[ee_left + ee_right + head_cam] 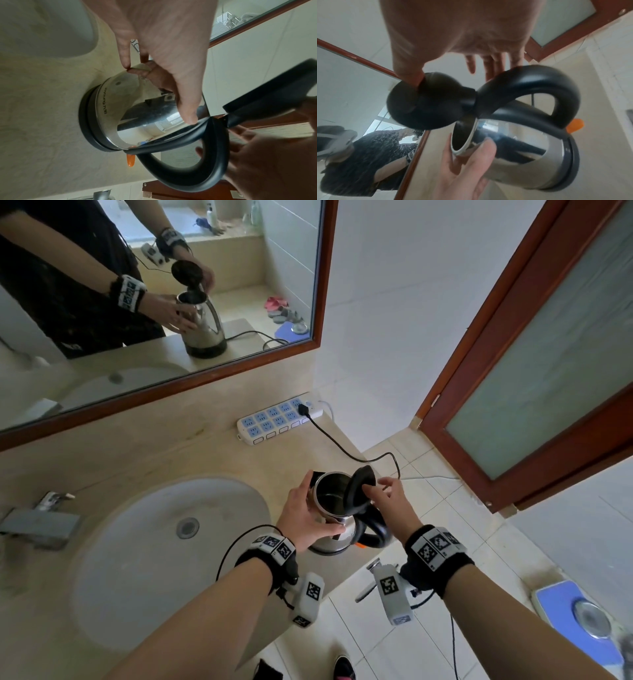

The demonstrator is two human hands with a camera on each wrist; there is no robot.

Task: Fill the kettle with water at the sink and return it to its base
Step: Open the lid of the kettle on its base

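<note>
The steel kettle point(345, 535) stands on its black base point(85, 119) on the counter, just right of the sink point(137, 559). Its black lid point(358, 487) is tipped up and the inside shows dark. My left hand point(305, 513) grips the kettle body near the rim, thumb on the near side and fingers round the far side. My right hand point(390, 501) is beside the lid point(423, 105), with its thumb against the lid and its fingers spread straight above the black handle point(375, 530). An orange switch point(130, 161) sticks out under the handle.
A grey faucet point(41, 518) stands at the sink's left. A white power strip point(277, 419) lies at the back of the counter, with a black cord point(342, 450) running to the kettle base. A mirror point(154, 285) hangs behind, a door point(548, 354) at right, a blue scale point(582, 625) on the floor.
</note>
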